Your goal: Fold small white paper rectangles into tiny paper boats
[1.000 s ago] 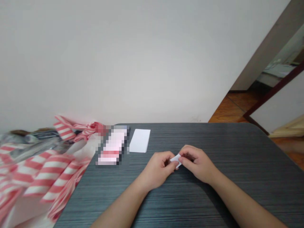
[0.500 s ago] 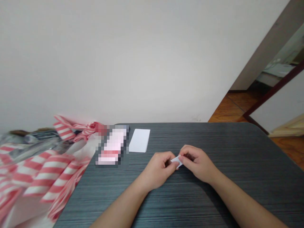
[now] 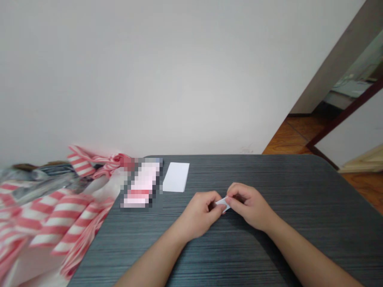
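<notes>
Between the fingertips of the left hand (image 3: 199,215) and right hand (image 3: 249,207), a small piece of white paper (image 3: 223,203) is pinched tight; it looks folded, though the fingers hide most of it. Beyond the fingers, on the dark table (image 3: 269,255), a white card (image 3: 176,177) lies just beside a blurred pink thing (image 3: 140,187).

Two hands were counted, a left hand (image 3: 199,215) and a right hand (image 3: 249,207), with two bare forearms (image 3: 302,255) behind them. Between the hands was one small folded piece of white paper (image 3: 223,203). The dark grey wood-grain table (image 3: 239,255) numbered one, and on it lay one white rectangular paper sheet or stack (image 3: 176,177) and one pixelated pink-and-white item (image 3: 142,183), its kind hidden by the blur. One red-and-white striped bag (image 3: 60,223) was entered beside the table, with one knot (image 3: 125,161). One white wall (image 3: 149,79) and one wooden floor (image 3: 299,137) completed the count.
</notes>
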`<move>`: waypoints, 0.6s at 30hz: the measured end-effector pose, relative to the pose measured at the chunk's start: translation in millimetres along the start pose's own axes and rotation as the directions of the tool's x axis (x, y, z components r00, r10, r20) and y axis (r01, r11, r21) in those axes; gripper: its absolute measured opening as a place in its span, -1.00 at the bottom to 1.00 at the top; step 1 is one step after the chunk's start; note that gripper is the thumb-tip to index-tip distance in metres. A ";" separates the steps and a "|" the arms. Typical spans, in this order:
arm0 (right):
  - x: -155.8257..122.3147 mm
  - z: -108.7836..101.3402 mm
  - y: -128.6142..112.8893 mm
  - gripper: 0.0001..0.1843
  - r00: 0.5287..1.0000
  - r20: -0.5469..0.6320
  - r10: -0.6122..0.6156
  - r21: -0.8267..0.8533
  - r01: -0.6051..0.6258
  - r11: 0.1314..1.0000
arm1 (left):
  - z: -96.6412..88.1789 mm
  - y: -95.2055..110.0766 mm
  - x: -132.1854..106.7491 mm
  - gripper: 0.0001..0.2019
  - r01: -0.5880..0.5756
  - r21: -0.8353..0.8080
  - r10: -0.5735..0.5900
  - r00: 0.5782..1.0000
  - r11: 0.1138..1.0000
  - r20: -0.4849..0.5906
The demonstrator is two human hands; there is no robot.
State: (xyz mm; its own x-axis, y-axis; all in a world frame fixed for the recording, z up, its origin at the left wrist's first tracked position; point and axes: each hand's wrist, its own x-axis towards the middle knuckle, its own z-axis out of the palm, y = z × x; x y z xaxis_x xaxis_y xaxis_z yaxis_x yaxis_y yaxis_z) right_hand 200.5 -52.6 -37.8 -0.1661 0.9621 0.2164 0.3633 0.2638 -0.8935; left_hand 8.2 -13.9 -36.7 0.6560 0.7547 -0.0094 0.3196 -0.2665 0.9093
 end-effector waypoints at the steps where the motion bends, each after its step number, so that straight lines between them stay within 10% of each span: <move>1: -0.1 0.1 0.2 -0.89 1.000 -0.001 0.006 0.004 -0.006 1.000 | 0.0 -0.2 -0.1 -0.77 -0.003 0.004 0.003 1.000 1.000 0.000; 18: 1.1 -0.7 -2.0 -0.87 0.998 -0.028 0.053 0.034 -0.052 0.998 | 0.0 2.2 0.1 -0.80 -0.001 0.040 0.000 1.000 0.999 0.012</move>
State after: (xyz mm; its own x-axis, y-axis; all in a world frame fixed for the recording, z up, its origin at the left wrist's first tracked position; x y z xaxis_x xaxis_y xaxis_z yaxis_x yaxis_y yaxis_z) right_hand 200.3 -52.0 -35.6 -0.1210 0.9762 0.1797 0.3397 0.2109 -0.9166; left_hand 9.0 -14.4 -34.7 0.6640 0.7476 -0.0142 0.3460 -0.2904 0.8922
